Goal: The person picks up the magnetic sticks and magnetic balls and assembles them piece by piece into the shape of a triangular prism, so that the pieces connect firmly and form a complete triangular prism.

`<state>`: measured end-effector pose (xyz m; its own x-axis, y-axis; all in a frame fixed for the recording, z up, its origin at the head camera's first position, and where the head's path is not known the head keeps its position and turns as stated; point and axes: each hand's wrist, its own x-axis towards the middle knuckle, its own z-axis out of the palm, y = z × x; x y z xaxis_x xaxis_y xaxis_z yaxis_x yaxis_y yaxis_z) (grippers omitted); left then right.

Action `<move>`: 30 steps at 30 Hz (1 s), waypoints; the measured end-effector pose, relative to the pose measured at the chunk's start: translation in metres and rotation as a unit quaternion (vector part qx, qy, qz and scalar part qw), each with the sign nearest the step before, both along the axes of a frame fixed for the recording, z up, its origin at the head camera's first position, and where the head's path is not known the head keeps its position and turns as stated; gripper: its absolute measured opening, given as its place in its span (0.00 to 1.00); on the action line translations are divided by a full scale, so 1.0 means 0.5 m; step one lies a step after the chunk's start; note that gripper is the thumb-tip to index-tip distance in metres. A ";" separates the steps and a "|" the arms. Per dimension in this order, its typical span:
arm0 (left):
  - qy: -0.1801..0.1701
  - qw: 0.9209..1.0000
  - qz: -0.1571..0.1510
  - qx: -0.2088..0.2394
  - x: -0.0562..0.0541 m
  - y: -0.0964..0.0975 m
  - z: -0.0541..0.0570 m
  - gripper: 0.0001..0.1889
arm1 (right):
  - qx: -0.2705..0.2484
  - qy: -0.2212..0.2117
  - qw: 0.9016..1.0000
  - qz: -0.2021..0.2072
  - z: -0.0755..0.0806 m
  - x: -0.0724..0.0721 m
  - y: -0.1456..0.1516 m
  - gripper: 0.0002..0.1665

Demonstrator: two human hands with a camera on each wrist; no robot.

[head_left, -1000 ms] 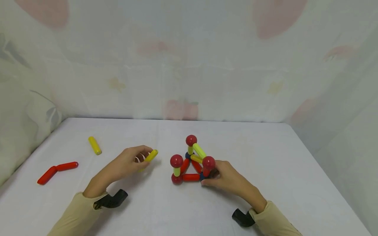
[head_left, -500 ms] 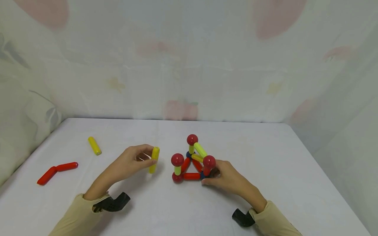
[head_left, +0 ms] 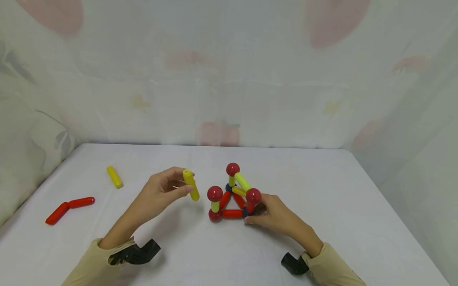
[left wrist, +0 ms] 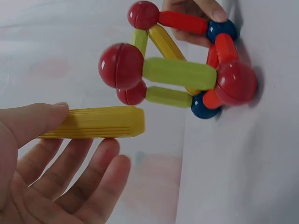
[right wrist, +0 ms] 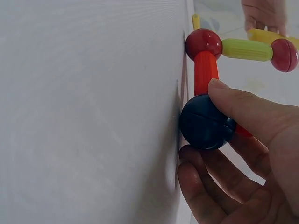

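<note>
My left hand (head_left: 155,194) pinches a yellow stick (left wrist: 105,123) between thumb and fingers, raised over the table just left of a ball-and-stick frame. The frame has a triangular base of red sticks (head_left: 232,213), a red ball (head_left: 215,215) at front left and dark blue balls at the other corners. Short uprights carry red top balls (head_left: 215,193). A lime stick (head_left: 243,181) links the back and right top balls; a yellow diagonal (left wrist: 166,43) slants below it. With thumb and fingers, my right hand (head_left: 277,214) grips the dark blue ball (right wrist: 205,122) at the front right corner.
A loose yellow stick (head_left: 114,177) lies on the white table (head_left: 322,178) at the left. Nearer the front are two red sticks (head_left: 57,213) lying end to end at an angle. A patterned cloth (head_left: 272,79) hangs behind the table.
My left hand has risen and come slightly right towards the frame, turning the yellow stick from a rightward slant through upright to a leftward tilt. The right hand stays on the blue ball.
</note>
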<state>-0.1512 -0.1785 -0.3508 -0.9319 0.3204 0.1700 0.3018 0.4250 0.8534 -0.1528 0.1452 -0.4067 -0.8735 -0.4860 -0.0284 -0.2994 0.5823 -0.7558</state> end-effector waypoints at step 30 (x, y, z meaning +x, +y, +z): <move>0.014 0.980 -0.042 0.194 0.117 0.123 0.039 0.13 | -0.011 -0.001 1.000 0.002 -0.001 -0.003 -0.006 0.20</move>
